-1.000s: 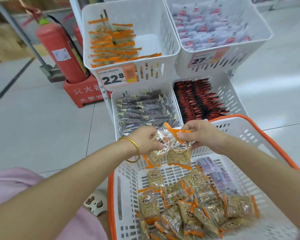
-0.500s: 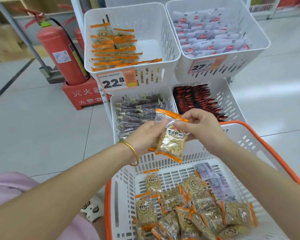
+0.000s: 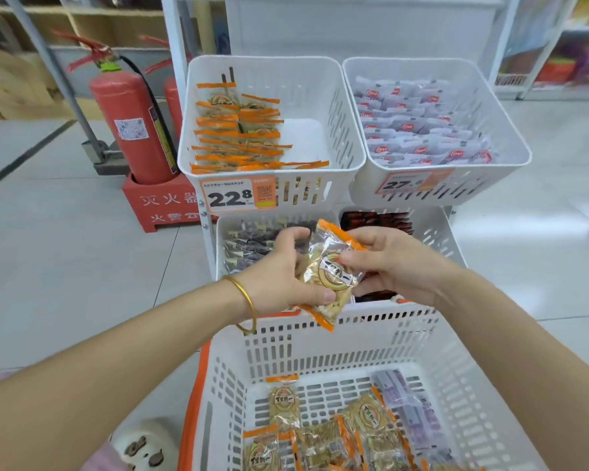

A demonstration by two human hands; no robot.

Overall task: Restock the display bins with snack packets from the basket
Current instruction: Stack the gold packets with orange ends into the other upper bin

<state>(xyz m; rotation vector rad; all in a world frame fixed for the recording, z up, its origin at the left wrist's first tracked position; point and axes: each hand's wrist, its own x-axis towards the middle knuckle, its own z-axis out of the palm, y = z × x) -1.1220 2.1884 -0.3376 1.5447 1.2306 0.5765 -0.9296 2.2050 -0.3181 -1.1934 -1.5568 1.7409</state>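
Over a pale tiled shop floor, at frame centre between the white basket [image 3: 337, 348] and the display bins [image 3: 320, 96], the left hand [image 3: 279, 277] and right hand [image 3: 391, 263] both pinch one snack packet [image 3: 330, 280], its long axis near upright, orange ends top and bottom.

The snack packet [image 3: 330, 277] is clear, with orange end strips and a round gold label crossed by a white band of black characters. The basket [image 3: 320, 341] is white and slotted, with an orange rim. The price tag [image 3: 237, 195] is orange and white with black digits. Its bin [image 3: 313, 93] is white and holds orange-edged packets [image 3: 238, 144]. The fire extinguisher [image 3: 133, 127] is red, and the bangle [image 3: 247, 297] is gold.
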